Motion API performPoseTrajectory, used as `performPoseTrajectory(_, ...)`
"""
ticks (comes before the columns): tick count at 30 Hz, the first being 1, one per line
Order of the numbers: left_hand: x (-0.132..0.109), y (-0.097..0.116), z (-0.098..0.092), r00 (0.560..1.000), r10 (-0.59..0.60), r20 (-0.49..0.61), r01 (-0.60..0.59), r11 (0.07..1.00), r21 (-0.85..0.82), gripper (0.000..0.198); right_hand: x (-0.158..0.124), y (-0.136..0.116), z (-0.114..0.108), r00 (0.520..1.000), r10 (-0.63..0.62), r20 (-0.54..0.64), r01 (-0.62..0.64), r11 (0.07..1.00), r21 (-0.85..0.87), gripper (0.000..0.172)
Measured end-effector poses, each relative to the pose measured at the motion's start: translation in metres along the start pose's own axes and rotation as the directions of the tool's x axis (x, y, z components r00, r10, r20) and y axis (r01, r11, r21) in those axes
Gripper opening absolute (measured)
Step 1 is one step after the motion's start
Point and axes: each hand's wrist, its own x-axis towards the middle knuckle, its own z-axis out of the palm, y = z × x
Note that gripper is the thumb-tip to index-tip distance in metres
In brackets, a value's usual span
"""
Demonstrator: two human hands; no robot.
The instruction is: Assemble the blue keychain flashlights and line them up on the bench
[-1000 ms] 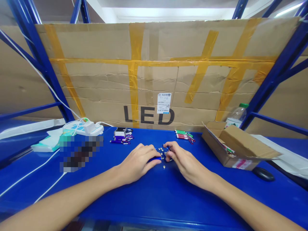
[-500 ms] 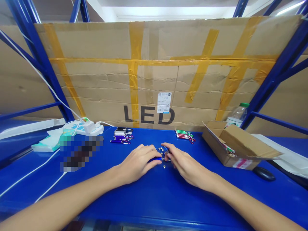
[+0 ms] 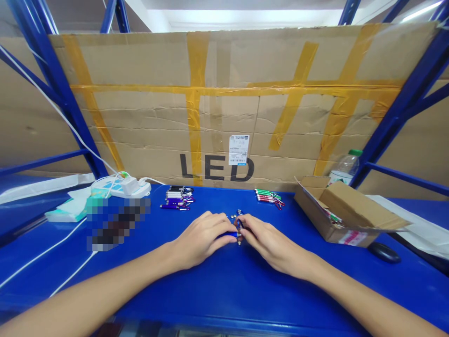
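Fingers and thumb of my left hand [image 3: 206, 236] close around a slim blue keychain flashlight body [image 3: 230, 233], which points right. My right hand [image 3: 266, 236] pinches a small dark blue and silver part [image 3: 240, 224], seemingly a clip end, close against the tube's right end; the fingers hide most of it. Several silver button cells [image 3: 233, 216] lie on the blue table just behind the fingertips. One more button cell [image 3: 239, 243] is just in front of them.
Black, silver and purple keychain flashlights [image 3: 177, 197] lie in a row at the back left, green and red ones [image 3: 267, 195] at the back right. An open cardboard box [image 3: 315, 215], a black mouse [image 3: 385, 252] and a bottle [image 3: 346, 168] stand right. A power strip [image 3: 140, 188] is left.
My right hand has moved slightly left, bringing its part up to the end of the blue flashlight body. My left hand has barely moved.
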Motion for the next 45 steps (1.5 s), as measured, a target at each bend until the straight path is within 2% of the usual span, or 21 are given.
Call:
performPoseTrajectory(9,0.0027,0.0005,-0.0026,0.997,0.054,-0.056,-0.055,0.998,-0.026,0.031,-0.0004,-0.0032,-0.001,1.0,-0.025,0.017,0.025,1.0,0.003,0.017)
performPoseTrajectory(24,0.0012,-0.0011,0.0003,0.994,-0.002,-0.111,-0.002,0.999,-0.036,0.025,-0.0003,-0.0068,-0.0039,0.999,-0.033,0.017,0.033,0.999,-0.016,0.019)
performPoseTrajectory(31,0.0007,-0.0045,0.0028,0.987,-0.062,-0.147,0.055,0.997,-0.051,0.026,-0.0012,-0.0056,-0.0013,1.0,-0.02,0.022,0.021,0.999,-0.039,0.026)
performPoseTrajectory(37,0.0016,-0.0065,0.0032,0.98,-0.081,-0.183,0.081,0.997,-0.007,0.026,-0.0023,0.0005,0.0034,0.999,-0.019,-0.027,0.016,0.994,-0.11,0.039)
performPoseTrajectory(41,0.0019,-0.0039,0.0015,0.982,-0.091,-0.165,0.094,0.996,0.01,0.026,-0.0018,0.0004,0.0014,0.998,-0.009,-0.069,0.001,0.994,-0.113,0.039)
performPoseTrajectory(45,0.0013,-0.0013,-0.0008,0.996,-0.069,-0.063,0.068,0.997,-0.025,0.023,-0.0009,-0.0038,-0.0023,0.998,0.012,-0.06,-0.016,0.998,-0.063,0.03)
